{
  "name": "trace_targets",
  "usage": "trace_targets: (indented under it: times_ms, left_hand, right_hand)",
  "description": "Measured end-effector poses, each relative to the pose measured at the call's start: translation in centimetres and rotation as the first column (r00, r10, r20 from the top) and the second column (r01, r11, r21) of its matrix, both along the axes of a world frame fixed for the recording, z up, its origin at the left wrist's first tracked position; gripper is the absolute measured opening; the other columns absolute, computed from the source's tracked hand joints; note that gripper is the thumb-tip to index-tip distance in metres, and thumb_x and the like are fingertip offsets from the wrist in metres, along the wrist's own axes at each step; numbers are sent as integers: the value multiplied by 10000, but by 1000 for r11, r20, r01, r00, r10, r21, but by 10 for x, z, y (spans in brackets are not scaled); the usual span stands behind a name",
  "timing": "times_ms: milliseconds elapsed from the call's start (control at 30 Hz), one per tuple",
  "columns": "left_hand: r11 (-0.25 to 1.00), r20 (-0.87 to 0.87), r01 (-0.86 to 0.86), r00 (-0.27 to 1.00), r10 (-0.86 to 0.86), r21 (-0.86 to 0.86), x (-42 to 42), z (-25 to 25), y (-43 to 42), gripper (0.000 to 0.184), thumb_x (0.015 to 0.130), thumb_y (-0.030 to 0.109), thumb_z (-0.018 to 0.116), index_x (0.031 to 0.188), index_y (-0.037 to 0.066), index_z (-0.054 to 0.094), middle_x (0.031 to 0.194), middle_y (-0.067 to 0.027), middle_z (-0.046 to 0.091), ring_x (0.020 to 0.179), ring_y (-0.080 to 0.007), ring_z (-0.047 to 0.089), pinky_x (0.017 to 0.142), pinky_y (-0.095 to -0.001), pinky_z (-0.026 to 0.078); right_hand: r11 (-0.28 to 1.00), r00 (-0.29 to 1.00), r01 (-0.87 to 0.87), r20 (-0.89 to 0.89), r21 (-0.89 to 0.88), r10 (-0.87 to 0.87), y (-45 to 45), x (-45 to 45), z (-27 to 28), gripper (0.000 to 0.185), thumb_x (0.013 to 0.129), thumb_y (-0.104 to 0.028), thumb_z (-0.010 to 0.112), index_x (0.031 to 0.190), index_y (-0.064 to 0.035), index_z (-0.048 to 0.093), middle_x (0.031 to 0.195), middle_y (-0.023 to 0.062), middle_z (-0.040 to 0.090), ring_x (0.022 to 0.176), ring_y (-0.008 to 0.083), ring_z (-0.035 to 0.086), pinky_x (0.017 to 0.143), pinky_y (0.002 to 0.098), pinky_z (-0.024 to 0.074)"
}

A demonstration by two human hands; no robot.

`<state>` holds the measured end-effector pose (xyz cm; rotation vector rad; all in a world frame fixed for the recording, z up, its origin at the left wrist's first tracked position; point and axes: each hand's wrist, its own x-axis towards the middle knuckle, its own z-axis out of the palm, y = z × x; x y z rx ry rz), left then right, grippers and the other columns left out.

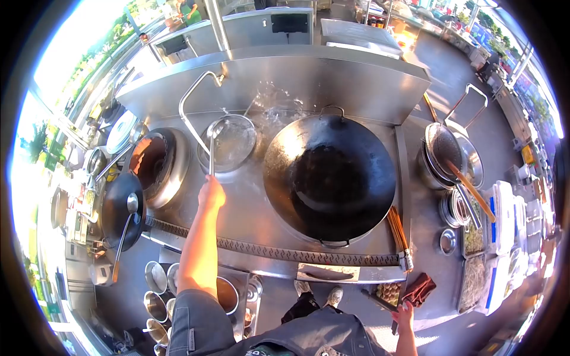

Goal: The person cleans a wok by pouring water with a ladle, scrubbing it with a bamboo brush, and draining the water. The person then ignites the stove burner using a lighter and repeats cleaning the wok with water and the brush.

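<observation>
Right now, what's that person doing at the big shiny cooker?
The person is holding a long metal ladle in the left hand. Its bowl end is at the round steel container, though I can't tell if it's dipped in. Just to the right, a big black wok sits on the cooker. The right hand is down low by a dark red cloth; it's hard to see what it's gripping, if anything.

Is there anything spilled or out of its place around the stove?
Yes: what looks like splashed water lies on the steel stovetop between the round basin and the large wok, toward the back, outside both vessels.
</observation>
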<state>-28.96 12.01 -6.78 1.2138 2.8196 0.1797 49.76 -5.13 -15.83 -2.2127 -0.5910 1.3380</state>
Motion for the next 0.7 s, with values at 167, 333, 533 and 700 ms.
trace_targets:
  times_ms: [167, 333, 533, 700]
  left_hand:
    - [808, 993, -589, -87, -82, 15, -11, -2, -2, 112, 866, 67, 535, 931, 26, 454, 590, -76, 492, 418, -188, 459, 419, -335, 406]
    - [813, 993, -570, 45, -111, 117, 50, 78, 16, 100, 881, 69, 543, 901, 91, 447, 626, -49, 491, 485, -165, 500, 413, -307, 388]
    - [948, 965, -234, 199, -168, 214, 55, 139, 98, 107, 886, 112, 555, 916, 29, 494, 680, -65, 540, 515, -160, 521, 427, -305, 421]
    - [991, 233, 96, 966, -115, 89, 43, 29, 26, 495, 867, 105, 535, 1317, 13, 350, 988, -291, 634, 970, -451, 620, 824, -529, 490]
  right_hand:
    - [1000, 999, 18, -34, -10, -18, -9, -1, -1, 563, 926, -201, 607, 1411, -153, 326, 1053, 102, 561, 708, 217, 639, 611, 359, 540]
    - [999, 999, 39, -7, -23, -39, -9, 3, -6, 565, 933, -224, 609, 1407, -125, 317, 1006, 104, 569, 691, 234, 650, 552, 340, 534]
    - [1000, 999, -12, -40, 5, 12, 8, -11, 2, 546, 940, -209, 581, 1404, -115, 309, 1011, 108, 578, 703, 227, 651, 572, 322, 528]
    - [997, 997, -53, -53, 60, 56, 14, -26, 13, 526, 942, -185, 565, 1400, -102, 321, 1035, 120, 584, 705, 204, 649, 597, 300, 529]
